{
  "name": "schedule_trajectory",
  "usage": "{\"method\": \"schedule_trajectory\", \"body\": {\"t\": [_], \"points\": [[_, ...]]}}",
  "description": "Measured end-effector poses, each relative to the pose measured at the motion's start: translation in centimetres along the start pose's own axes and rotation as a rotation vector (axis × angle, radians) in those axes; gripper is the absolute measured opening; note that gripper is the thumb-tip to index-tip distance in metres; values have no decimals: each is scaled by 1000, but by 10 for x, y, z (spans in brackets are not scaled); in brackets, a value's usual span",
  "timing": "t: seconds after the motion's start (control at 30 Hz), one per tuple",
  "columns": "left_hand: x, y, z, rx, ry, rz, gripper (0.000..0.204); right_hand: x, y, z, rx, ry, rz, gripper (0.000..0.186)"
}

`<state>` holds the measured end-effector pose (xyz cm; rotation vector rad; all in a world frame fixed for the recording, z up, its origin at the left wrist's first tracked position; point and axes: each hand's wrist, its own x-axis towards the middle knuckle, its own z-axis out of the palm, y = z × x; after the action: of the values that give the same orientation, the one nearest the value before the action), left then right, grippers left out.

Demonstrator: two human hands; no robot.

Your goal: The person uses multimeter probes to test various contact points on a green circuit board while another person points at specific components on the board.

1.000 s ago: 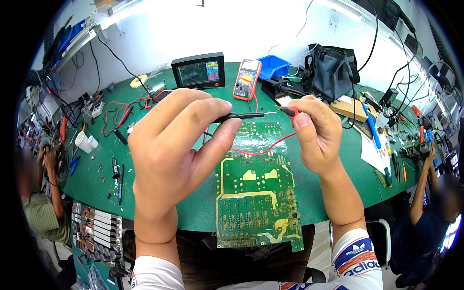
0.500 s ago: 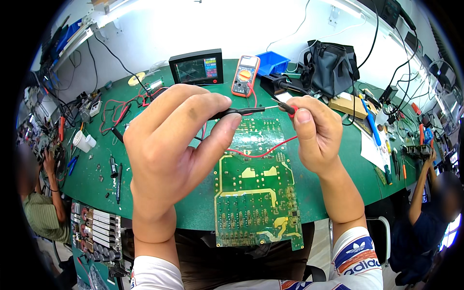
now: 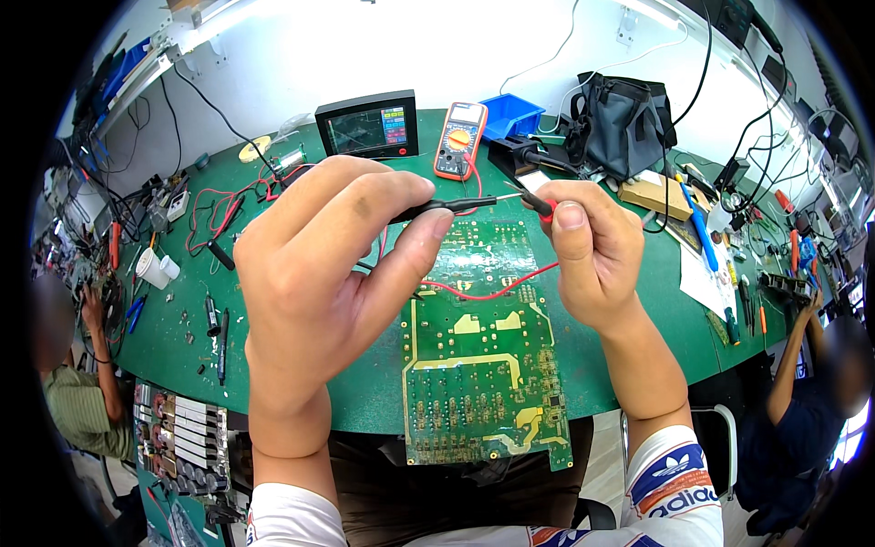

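Circuit board [image 3: 474, 351]: lay on the green table [image 3: 365, 392], below and between the hands, overhanging the near edge.

Progress: had both probes taken up, tips close together above the board's far end; contact between tips too fine to make out. Set neither tip on the board.

Left hand [image 3: 314, 246]: raised, back upward, fingers bent rightward; clamped black probe [image 3: 456, 205] between thumb and forefinger, pointed right.

Right hand [image 3: 597, 255]: raised, fingers curled, thumb uppermost; clamped red-collared probe [image 3: 537, 202] against forefinger, pointed left.

Multimeter [image 3: 460, 139]: stood beyond the hands, red lead attached.
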<state>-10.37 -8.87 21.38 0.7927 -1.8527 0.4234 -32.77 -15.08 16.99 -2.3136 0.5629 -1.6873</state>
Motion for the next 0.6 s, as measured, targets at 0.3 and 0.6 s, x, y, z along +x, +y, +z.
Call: {"method": "schedule_trajectory", "body": {"t": [0.3,0.6], "points": [[1,1,1,-4,-3,-13,17,0,-1,0,-36,17,14,19],[1,1,2,-6,-2,-24,14,-2,1,3,59,50,53,20]]}}
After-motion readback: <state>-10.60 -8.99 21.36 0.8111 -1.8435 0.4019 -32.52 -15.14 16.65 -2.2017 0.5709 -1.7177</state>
